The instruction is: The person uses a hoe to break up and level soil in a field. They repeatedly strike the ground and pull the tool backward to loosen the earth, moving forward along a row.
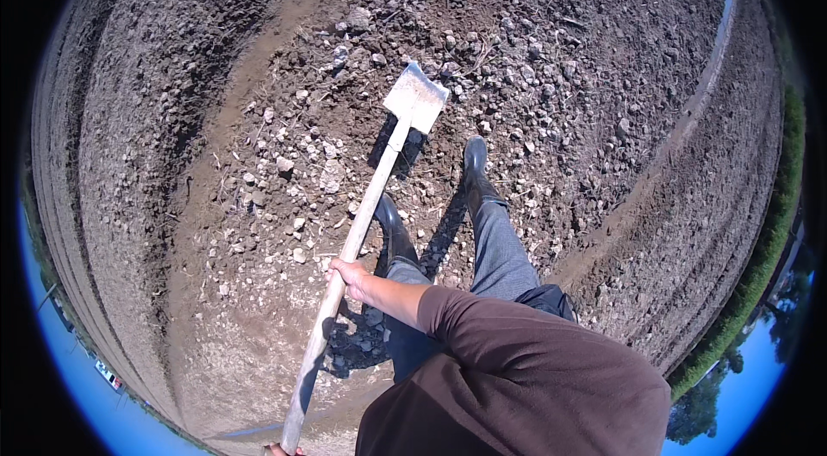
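Observation:
A shovel with a long wooden handle (371, 197) slants across the view in front of me. My right hand (349, 276) grips the handle near its middle. At the bottom edge of the picture, my left hand (283, 450) is wrapped around the handle's rear end and is mostly cut off. The pale metal blade (417, 98) points away from me and carries no visible heap of soil. Its dark shadow falls on the cloddy soil (517, 88) nearer to me, and the blade appears raised off the ground.
I stand in black rubber boots (475, 159) on a bed of loose clods. A smooth earth furrow (223, 126) curves along the left. Another furrow (672, 139) on the right holds some water (724, 13). Green grass (743, 314) borders the field at the far right.

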Motion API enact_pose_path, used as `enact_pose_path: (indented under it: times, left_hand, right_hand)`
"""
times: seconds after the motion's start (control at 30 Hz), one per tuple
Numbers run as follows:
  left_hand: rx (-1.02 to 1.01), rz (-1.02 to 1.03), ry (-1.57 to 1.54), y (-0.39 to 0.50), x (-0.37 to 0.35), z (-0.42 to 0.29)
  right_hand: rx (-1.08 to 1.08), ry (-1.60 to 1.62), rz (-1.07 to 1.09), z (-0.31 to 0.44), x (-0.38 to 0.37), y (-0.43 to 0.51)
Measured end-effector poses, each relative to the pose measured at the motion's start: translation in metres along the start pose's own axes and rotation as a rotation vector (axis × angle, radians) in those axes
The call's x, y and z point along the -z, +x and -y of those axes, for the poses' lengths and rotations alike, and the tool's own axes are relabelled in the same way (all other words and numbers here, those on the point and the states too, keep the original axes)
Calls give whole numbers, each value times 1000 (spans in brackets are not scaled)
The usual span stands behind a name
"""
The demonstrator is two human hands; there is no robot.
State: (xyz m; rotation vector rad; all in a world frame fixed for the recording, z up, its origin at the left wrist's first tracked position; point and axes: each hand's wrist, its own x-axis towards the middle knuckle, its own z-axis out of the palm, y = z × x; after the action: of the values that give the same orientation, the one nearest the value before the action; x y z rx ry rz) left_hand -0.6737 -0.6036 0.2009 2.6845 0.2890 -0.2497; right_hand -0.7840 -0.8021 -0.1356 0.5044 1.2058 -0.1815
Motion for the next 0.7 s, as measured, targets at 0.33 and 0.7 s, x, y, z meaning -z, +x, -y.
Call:
enact_pose_path:
  times: [0.33,0.7]
  left_hand:
    - [145,509,-442,-76,-221,-13]
    - [511,1036,-297,-135,-269,-32]
  right_hand:
    - [608,-106,-372,302,114,10]
    - [799,-23,-481,369,215,-100]
